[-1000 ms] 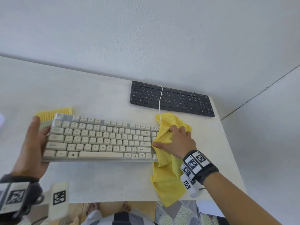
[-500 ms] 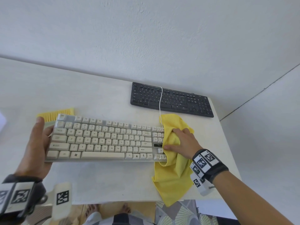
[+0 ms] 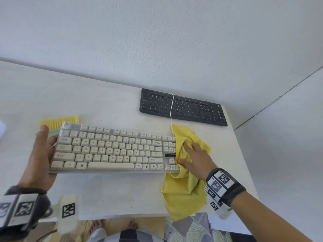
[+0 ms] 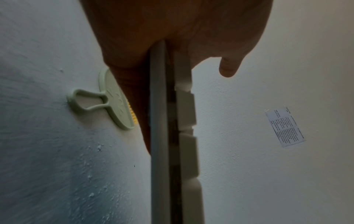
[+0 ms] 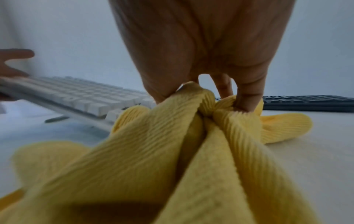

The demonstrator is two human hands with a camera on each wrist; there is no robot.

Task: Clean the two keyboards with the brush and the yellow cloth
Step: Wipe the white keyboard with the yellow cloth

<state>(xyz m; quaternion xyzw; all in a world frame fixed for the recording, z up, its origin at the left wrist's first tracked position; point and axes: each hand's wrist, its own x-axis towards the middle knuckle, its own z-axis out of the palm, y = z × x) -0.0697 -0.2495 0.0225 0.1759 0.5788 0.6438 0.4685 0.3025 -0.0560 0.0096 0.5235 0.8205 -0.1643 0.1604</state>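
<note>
Cream keyboard, black keyboard, ribbed yellow cloth, green-backed brush.

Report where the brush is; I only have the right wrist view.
Observer: The brush lies on the table, behind the left end of the white keyboard.
Operator: Describe the left hand's grip.
Observer: The left hand grips that end, thumb on top and fingers underneath.
Operator: Check the cloth's loose end.
Observer: The yellow cloth, bunched in the right hand, hangs past the table's near edge.
</note>
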